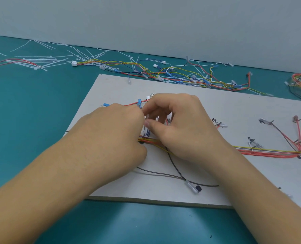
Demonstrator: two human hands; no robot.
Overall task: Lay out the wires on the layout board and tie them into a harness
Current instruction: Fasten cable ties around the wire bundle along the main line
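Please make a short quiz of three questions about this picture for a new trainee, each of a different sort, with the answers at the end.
1. True or false: the left hand and the right hand meet over the board.
2. Where do most loose cable ties lie? A) on the green mat behind the board; B) in a cup; C) in a box.
3. What colour is the wire ending in the clear terminal nearest the board's front edge?
Key: 1 true; 2 A; 3 black.
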